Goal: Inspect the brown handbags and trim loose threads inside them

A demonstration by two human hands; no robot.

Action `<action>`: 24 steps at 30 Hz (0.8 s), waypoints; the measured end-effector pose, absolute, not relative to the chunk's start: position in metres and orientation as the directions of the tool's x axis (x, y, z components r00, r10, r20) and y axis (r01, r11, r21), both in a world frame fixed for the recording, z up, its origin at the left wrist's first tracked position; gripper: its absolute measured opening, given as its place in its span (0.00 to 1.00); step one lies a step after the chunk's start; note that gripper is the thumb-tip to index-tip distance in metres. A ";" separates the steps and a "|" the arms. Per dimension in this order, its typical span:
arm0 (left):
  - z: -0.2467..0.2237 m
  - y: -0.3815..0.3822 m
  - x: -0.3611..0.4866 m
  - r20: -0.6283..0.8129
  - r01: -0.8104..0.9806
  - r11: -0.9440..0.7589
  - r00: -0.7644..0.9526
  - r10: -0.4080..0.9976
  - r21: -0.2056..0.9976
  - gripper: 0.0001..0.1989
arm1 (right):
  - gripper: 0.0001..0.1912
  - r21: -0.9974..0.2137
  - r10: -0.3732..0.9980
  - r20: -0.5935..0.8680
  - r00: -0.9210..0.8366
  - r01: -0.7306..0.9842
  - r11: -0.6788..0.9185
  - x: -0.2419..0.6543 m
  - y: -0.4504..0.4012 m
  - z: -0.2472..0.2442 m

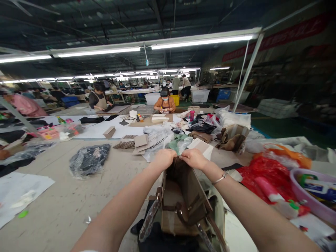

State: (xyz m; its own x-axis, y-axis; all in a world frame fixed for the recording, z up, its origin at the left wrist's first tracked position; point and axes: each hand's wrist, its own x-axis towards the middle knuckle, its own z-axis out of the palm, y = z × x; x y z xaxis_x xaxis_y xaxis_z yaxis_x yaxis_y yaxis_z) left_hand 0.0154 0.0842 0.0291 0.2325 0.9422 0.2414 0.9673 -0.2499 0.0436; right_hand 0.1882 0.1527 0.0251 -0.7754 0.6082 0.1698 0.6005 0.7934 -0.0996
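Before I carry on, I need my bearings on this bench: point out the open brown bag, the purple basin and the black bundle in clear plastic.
Open brown bag (173, 194): head view, on its inside.
Purple basin (311, 205): head view, on its wall.
Black bundle (90, 159): head view, on its wrapped middle.

We count two hands, one left and one right, at one open brown bag, with one bracelet on a wrist. Across our desk we see one clear-wrapped black bundle, one purple basin, one pink cup and one green scrap. Three long light tubes shine over us, and one person sits directly opposite. The brown pieces in the fanned stack are too fine for us to number.
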 end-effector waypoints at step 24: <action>0.022 0.081 0.006 0.255 0.949 -0.226 0.168 0.952 0.221 0.14 | 0.17 0.152 0.537 0.167 -0.827 0.560 0.815 0.166 0.141 0.028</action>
State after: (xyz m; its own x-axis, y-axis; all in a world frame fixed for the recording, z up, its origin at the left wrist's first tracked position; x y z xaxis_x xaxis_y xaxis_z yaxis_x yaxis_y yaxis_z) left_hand 0.0061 0.0808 0.0220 0.1676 0.9524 0.2546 0.9488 -0.2260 0.2208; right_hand 0.1657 0.1413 0.0283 -0.8268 0.5372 0.1668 0.5598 0.8146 0.1517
